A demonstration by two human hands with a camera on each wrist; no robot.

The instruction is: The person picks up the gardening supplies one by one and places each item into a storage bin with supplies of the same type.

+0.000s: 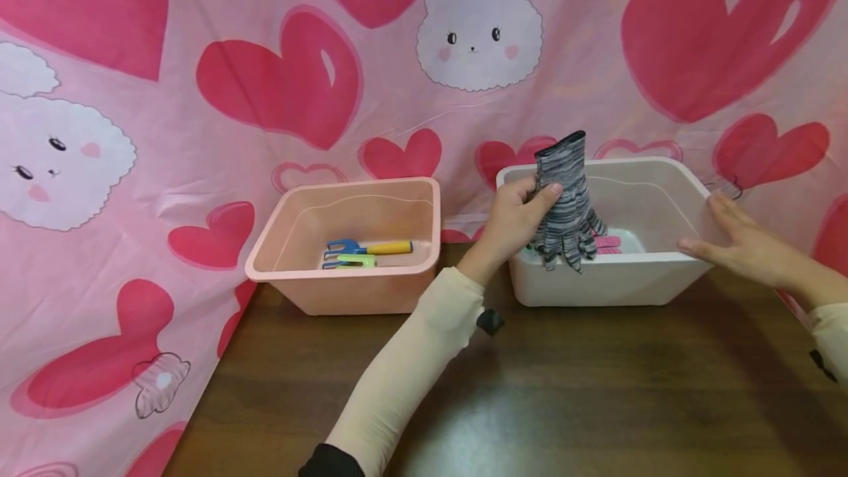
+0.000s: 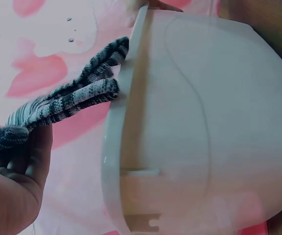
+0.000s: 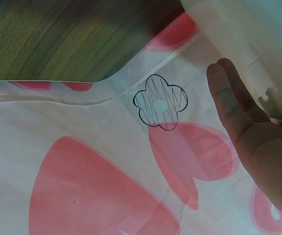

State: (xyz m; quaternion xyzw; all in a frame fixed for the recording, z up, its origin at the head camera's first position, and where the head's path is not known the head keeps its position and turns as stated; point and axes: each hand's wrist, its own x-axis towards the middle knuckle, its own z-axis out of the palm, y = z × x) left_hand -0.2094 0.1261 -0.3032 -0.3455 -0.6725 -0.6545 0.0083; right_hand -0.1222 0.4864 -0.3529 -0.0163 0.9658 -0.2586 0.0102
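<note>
My left hand [image 1: 513, 219] pinches a black-and-grey striped knit glove [image 1: 566, 193] near its cuff, thumb on the near side. The glove hangs fingers-down over the front rim of the white bin [image 1: 596, 282]. Its finger ends overlap that rim in the left wrist view, beside the curled left fingers [image 2: 35, 152]. At the bin's right end is my right hand [image 1: 748, 241], thumb at the front corner of the rim and straight fingers [image 3: 224, 93] along the outer wall. Inside the white bin lies something pink with finger-like ends [image 1: 606, 244], partly hidden by the glove.
An orange-pink bin [image 1: 351, 293] stands to the left, holding a blue hand fork with a yellow handle [image 1: 387, 247] and a light green tool [image 1: 358, 260]. Both bins sit on a dark wooden table [image 1: 563, 389]. Behind hangs a pink cloth [image 1: 397, 101] with hearts and rabbits.
</note>
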